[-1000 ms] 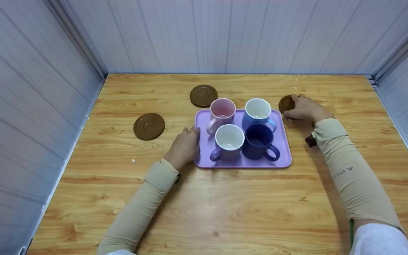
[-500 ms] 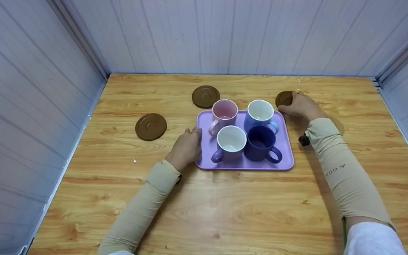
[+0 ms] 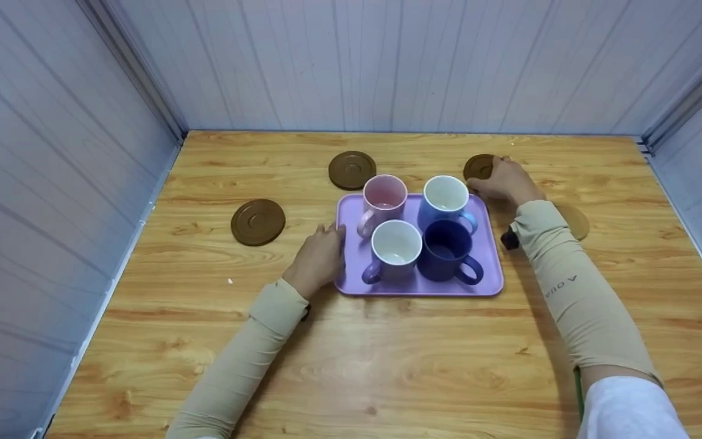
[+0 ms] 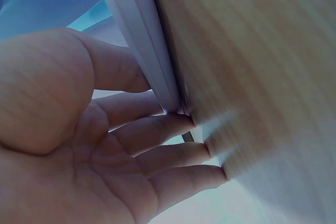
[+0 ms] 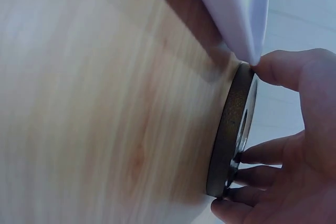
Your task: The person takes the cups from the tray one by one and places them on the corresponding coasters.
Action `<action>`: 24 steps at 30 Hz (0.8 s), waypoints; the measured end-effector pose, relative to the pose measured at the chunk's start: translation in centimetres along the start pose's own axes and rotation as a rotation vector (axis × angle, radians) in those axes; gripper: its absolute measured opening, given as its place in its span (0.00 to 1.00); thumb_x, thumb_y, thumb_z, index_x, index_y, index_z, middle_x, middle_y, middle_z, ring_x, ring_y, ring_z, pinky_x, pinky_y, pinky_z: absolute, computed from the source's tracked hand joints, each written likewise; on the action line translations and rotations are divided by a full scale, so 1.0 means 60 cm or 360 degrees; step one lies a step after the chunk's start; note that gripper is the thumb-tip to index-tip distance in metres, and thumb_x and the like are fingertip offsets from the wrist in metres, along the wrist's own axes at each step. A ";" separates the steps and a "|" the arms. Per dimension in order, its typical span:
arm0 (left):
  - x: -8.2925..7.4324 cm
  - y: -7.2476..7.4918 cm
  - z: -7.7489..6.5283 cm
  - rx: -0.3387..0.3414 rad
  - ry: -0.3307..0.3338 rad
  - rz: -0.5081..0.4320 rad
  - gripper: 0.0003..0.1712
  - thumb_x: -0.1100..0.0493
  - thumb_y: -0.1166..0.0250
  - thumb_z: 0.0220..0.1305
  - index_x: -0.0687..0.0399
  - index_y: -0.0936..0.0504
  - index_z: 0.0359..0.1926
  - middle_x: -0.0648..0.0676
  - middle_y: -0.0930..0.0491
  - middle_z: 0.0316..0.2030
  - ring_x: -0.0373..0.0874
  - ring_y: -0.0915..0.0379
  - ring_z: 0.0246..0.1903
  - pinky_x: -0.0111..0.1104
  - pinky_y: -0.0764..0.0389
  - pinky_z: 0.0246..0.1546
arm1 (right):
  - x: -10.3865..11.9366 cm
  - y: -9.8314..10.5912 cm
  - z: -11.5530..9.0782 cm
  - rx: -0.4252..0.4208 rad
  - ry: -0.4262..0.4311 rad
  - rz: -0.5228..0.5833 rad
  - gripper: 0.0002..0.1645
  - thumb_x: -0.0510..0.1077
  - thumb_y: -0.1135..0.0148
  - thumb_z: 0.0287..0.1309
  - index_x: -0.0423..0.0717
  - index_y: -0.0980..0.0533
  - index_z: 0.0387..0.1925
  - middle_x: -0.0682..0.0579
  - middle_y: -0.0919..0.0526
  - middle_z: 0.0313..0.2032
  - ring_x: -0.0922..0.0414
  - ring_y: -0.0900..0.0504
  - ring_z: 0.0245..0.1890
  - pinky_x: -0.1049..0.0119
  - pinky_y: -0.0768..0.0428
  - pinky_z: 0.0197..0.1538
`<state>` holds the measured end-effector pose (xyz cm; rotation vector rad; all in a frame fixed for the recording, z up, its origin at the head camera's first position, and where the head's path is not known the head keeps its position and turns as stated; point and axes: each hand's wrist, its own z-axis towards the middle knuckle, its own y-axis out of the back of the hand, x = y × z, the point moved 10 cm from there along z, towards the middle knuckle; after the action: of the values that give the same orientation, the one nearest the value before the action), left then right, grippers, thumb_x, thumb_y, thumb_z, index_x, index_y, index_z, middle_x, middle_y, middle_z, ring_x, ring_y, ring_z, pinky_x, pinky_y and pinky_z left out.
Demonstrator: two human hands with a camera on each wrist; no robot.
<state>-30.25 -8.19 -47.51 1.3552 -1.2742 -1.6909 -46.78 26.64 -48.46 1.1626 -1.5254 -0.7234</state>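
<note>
In the head view a pale purple tray [image 3: 357, 289] carries a pink mug [image 3: 381, 207], a light blue mug [image 3: 433, 213], a white-lined purple-handled mug [image 3: 395, 262] and a navy mug [image 3: 445, 262]. My left hand [image 3: 317, 256] rests against the tray's left edge. In the left wrist view, thumb and index finger meet the rim; the other fingers reach the tabletop, fairly straight. Beyond the tray's far right corner, my right hand [image 3: 509, 182] holds a round brown coaster [image 3: 478, 167] lying on the table. Thumb and fingers span its rim in the right wrist view [image 5: 236, 124].
Two more brown coasters lie on the wooden table, one behind the tray [image 3: 351, 170], the other to its left [image 3: 258, 222]. A tan disc [image 3: 575, 222] sits partly behind the right sleeve. Panelled walls [image 3: 351, 67] bound the table's back and sides.
My right hand has slid the coaster left and slightly away from me, behind the tray's right corner. The tan disc has come into sight as the arm shifted. My left hand stays put.
</note>
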 end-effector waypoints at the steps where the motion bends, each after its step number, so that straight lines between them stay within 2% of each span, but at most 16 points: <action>1: 0.000 0.000 0.000 0.0000 -0.0001 0.0000 0.25 0.68 0.42 0.68 0.71 0.24 0.65 0.70 0.22 0.62 0.71 0.25 0.58 0.56 0.20 0.56 | 0.003 -0.001 0.002 -0.0002 0.0012 -0.0003 0.64 0.70 0.44 0.66 0.24 0.55 0.78 0.20 0.48 0.74 0.27 0.45 0.74 0.34 0.39 0.73; 7: -0.002 0.003 -0.001 -0.0024 -0.0019 -0.0011 0.22 0.70 0.42 0.67 0.71 0.22 0.61 0.69 0.20 0.58 0.68 0.24 0.52 0.56 0.19 0.51 | 0.016 -0.002 0.013 -0.0006 0.0062 -0.0001 0.65 0.69 0.43 0.66 0.24 0.56 0.78 0.21 0.51 0.75 0.27 0.49 0.75 0.34 0.43 0.74; 14: 0.002 -0.001 0.000 0.0010 0.0022 -0.0030 0.26 0.69 0.42 0.66 0.70 0.24 0.65 0.68 0.25 0.66 0.72 0.26 0.60 0.56 0.21 0.58 | 0.030 -0.006 0.021 0.0026 0.0104 -0.0001 0.67 0.73 0.44 0.65 0.25 0.58 0.78 0.22 0.53 0.76 0.27 0.52 0.77 0.34 0.45 0.75; 20: 0.004 -0.002 0.001 0.0017 0.0035 -0.0015 0.27 0.69 0.42 0.68 0.70 0.25 0.67 0.69 0.25 0.65 0.71 0.26 0.60 0.55 0.21 0.57 | 0.045 -0.010 0.027 0.0048 0.0166 -0.0015 0.69 0.74 0.45 0.65 0.24 0.58 0.78 0.22 0.55 0.76 0.28 0.54 0.78 0.36 0.48 0.77; 24: 0.001 -0.002 0.000 -0.0010 -0.0004 0.0008 0.24 0.69 0.42 0.67 0.71 0.23 0.63 0.69 0.22 0.61 0.70 0.24 0.56 0.56 0.19 0.54 | 0.050 -0.015 0.029 0.0072 0.0194 -0.0045 0.70 0.77 0.47 0.64 0.26 0.58 0.79 0.22 0.56 0.77 0.28 0.55 0.78 0.36 0.48 0.76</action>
<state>-30.26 -8.18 -47.66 1.3459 -1.2714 -1.6924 -48.13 23.34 -48.67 1.2418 -1.4326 -0.6282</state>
